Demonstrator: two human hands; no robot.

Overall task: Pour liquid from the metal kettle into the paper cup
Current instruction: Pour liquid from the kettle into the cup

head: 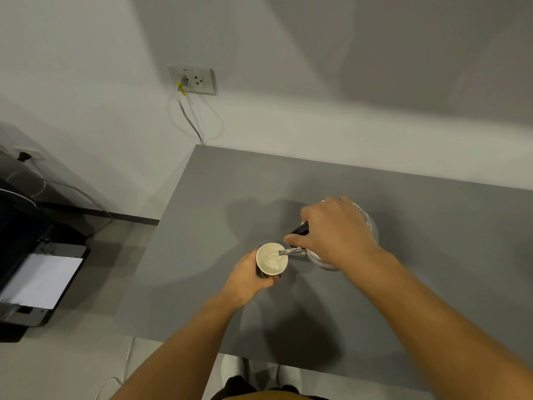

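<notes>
A big gray table (pixel 389 298) fills the lower right of the view, from about 2 o'clock round to 6 o'clock. A white wall (pixel 288 53) stands behind it at 12 o'clock. On the wall, at about 11 o'clock, is a power socket (pixel 192 80) with a white cord (pixel 189 116) plugged in and hanging down behind the table. On the floor at 8 o'clock sits a dark printer (pixel 37 275) with a white sheet of paper (pixel 43 280) on it.

The metal kettle (pixel 324 259) is near the middle of the table, a bit toward 4 o'clock from the center of the view. It is tipped toward 9 o'clock. The right hand (pixel 334 229) is closed around its black handle (pixel 300 228) and covers most of it.

The kettle's spout (pixel 291 252) reaches over the rim of the paper cup (pixel 271 258). The cup sits just beside the kettle, on its 9 o'clock side. It stands upright, and there is bubbly liquid (pixel 272 262) inside it. The left hand (pixel 248 277) is wrapped around the cup's side from 7 o'clock, gripping it.

At 6 o'clock, under the table edge, two white shoes (pixel 233 368) show.
</notes>
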